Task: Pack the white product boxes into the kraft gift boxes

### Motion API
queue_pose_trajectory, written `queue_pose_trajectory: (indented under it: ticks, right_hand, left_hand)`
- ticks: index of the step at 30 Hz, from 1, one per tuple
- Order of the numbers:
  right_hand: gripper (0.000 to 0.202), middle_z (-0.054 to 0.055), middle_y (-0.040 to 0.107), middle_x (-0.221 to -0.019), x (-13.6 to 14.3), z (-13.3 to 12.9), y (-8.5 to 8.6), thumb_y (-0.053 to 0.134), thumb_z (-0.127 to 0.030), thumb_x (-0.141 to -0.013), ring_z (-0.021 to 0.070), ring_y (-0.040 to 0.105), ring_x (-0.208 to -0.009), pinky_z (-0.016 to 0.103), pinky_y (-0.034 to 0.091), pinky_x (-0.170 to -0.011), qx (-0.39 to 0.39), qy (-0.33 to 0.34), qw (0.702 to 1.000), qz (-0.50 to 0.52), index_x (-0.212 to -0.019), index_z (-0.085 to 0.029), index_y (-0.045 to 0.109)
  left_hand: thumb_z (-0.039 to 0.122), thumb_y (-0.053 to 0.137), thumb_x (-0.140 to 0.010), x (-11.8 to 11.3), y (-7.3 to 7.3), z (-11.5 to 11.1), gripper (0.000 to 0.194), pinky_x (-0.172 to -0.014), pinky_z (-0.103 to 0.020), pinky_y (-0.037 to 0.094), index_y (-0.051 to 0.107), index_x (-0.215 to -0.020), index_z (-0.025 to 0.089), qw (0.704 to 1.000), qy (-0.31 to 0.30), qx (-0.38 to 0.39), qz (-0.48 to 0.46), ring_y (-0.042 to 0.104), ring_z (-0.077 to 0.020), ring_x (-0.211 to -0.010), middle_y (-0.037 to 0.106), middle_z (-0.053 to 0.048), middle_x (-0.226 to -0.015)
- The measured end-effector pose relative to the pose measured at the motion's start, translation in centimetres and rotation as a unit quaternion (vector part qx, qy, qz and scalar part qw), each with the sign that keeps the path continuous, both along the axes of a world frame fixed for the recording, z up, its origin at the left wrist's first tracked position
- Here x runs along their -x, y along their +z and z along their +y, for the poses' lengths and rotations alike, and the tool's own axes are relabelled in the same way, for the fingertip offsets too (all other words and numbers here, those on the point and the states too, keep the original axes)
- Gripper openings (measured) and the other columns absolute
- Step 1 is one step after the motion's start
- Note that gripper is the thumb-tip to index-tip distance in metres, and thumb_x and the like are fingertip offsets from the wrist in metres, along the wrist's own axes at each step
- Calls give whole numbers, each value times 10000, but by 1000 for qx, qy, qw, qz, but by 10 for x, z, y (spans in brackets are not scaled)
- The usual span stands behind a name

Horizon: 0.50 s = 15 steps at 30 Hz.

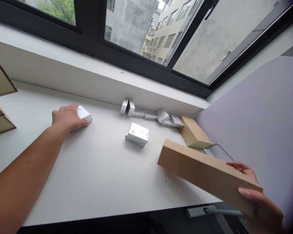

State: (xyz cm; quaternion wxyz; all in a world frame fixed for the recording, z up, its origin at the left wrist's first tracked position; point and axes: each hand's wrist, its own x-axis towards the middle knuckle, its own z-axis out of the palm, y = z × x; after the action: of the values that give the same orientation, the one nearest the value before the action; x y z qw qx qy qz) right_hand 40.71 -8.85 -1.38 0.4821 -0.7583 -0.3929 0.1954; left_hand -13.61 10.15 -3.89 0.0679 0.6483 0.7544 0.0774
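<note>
Right, the L hand (65,117) has a white box (84,113) on the table (100,182), well over on the L: fingers bent over the far side, thumb along the near side, so approx half closed round it. I read that as a grip across the width, prob b/c the box is small enough to span; can't tell from my end if it's one box or two, or if the hand bears any weight. The R hand (266,208) is curled round one end of a long tan carton (205,170), thumb on the face toward me, fingers over the far edge. W/ an end grip, the rest juts out L over the table, and I'd guess the thumb takes much of the turning load. Shadow below suggests it's off the surface.

Mid-table sits a loose stack (139,132), apart from both hands; looks like two white boxes, slightly offset. Behind it, a row (150,114) of the same runs along the back wall (88,91), which prob keeps it in line. Its L end has an upright pair (131,108), close together, maybe propping each other. R end's messier: boxes overlap, up vs. a tan block (196,131) that seems to act as a stop.
</note>
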Motion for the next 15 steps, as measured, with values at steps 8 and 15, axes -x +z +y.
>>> queue_pose_trajectory:
  ticks: [8, 15]
  right_hand:
    - [1011, 102, 411, -1451, 61, -61, -40, 680, -666, -483, 490, 311, -1413, 594, 375, -1050, -42, 250, 954, 161, -1407, -369, 395]
    - [1199, 77, 155, -1635, 168, -17, -69, 785, -430, -682, 351, 162, -1516, 508, 220, -1212, -41, 458, 881, 109, -1580, -341, -4]
  left_hand:
    - [523, 494, -900, -30, -3, -23, 726, -1147, -707, -29, 393, -1455, 65, 984, 12, -173, -28, 77, -425, -1506, 312, -253, -1571]
    - [636, 155, -993, -36, -6, -139, 676, -1157, -598, 253, 577, -1365, 263, 958, -94, -101, -251, 474, -359, -1346, 656, -84, -1324]
